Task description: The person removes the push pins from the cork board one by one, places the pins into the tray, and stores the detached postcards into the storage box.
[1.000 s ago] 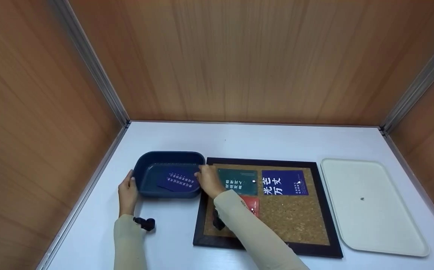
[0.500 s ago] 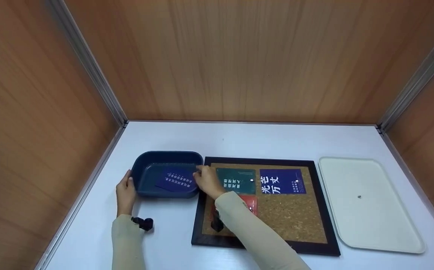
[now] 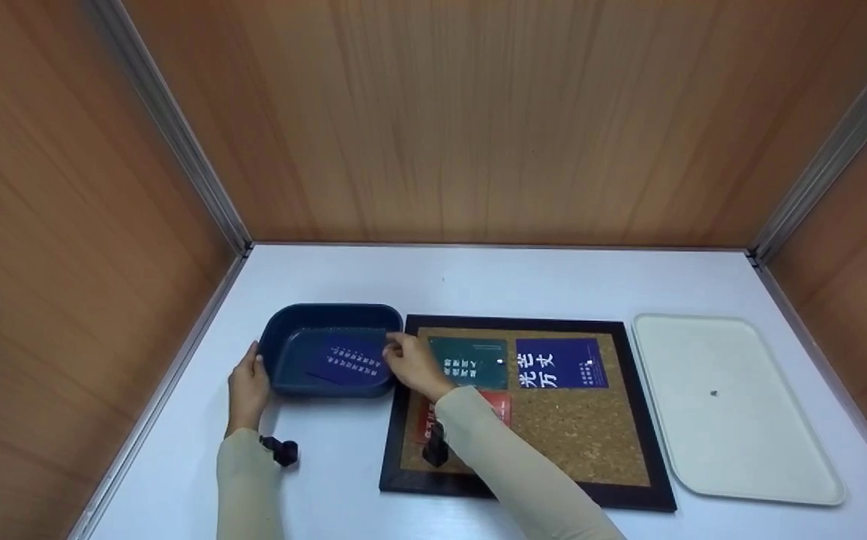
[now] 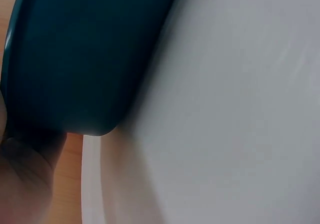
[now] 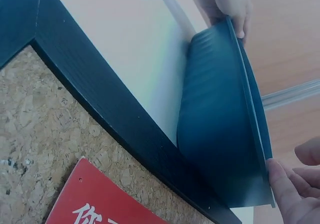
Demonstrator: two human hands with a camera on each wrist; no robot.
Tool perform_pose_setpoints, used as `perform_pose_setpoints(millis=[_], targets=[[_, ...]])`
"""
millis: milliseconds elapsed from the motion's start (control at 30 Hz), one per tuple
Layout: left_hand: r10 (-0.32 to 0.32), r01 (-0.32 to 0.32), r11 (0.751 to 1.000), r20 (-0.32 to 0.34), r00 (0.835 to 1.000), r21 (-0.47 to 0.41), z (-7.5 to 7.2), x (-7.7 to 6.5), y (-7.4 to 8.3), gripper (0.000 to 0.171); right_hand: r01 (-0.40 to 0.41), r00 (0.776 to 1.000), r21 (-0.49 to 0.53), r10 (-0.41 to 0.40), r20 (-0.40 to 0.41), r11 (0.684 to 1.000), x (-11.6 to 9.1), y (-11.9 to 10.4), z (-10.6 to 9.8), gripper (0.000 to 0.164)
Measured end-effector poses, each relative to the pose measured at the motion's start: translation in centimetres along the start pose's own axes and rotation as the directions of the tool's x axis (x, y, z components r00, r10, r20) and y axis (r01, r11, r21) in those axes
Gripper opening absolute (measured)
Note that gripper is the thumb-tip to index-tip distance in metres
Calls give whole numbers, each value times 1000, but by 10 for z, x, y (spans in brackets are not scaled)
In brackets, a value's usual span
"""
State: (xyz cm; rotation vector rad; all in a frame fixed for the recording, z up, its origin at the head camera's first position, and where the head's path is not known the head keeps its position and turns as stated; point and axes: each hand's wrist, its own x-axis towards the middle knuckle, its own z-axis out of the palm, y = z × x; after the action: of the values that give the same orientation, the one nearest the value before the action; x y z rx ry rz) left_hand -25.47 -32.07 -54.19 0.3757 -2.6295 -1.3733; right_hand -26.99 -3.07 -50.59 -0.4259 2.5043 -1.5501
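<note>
A dark blue basin (image 3: 343, 316) stands on the white table against the corkboard's left side. My left hand (image 3: 247, 386) grips its left rim. My right hand (image 3: 417, 367) reaches over the opposite rim; in the right wrist view one fingertip (image 5: 278, 176) touches the rim, and the other digits are apart, with nothing visible between them. Inside the basin lies a purple-blue card (image 3: 351, 361) with white writing. On the corkboard (image 3: 583, 435) are a green card (image 3: 478, 352), another purple-blue card (image 3: 561, 365) and a red card (image 5: 100, 199), which my right arm partly covers in the head view.
A pale rectangular tray (image 3: 741, 435) with a small dark mark sits to the corkboard's right. The board's black frame (image 3: 658, 450) forms a raised edge. Wood-grain panels (image 3: 433, 135) enclose the table at the back and sides.
Everything shifts slightly left in the head view, consistent with head motion. Both hands stay at the basin; a small gap now shows between my right thumb and index finger.
</note>
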Motion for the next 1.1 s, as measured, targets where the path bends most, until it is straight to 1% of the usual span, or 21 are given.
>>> perform_pose_setpoints(millis=[200, 267, 367, 433, 567, 700, 767, 933, 1000, 1100], targets=[[18, -28, 988, 64, 998, 151, -4, 0, 5, 48, -33, 998, 62, 29, 63, 998, -5, 2, -8, 42], [17, -31, 981, 71, 997, 194, -4, 0, 6, 49, -33, 997, 74, 28, 75, 997, -7, 4, -12, 42], [22, -38, 967, 64, 998, 252, -5, -3, 10, 51, -14, 996, 77, 8, 86, 997, -9, 7, -18, 43], [40, -51, 959, 46, 998, 278, -4, -5, 13, 53, -4, 996, 85, -3, 90, 996, -11, 9, -23, 42], [110, -108, 947, 10, 994, 302, 1, -7, 23, 55, 7, 995, 102, -17, 98, 995, -14, 11, -33, 41], [185, -169, 931, -20, 982, 322, 9, -11, 38, 55, 33, 994, 81, -41, 102, 996, -19, 13, -46, 40], [213, -192, 924, -28, 977, 331, 13, -13, 45, 54, 45, 993, 65, -52, 108, 997, -22, 15, -52, 40], [284, -264, 902, -9, 959, 342, 23, -21, 64, 55, 40, 992, 60, -47, 113, 997, -30, 18, -68, 42], [318, -298, 887, 3, 948, 353, 28, -25, 71, 55, 39, 992, 66, -46, 115, 997, -33, 20, -73, 42], [373, -353, 855, 22, 928, 380, 36, -31, 80, 54, 51, 992, 53, -57, 114, 997, -37, 25, -79, 42]])
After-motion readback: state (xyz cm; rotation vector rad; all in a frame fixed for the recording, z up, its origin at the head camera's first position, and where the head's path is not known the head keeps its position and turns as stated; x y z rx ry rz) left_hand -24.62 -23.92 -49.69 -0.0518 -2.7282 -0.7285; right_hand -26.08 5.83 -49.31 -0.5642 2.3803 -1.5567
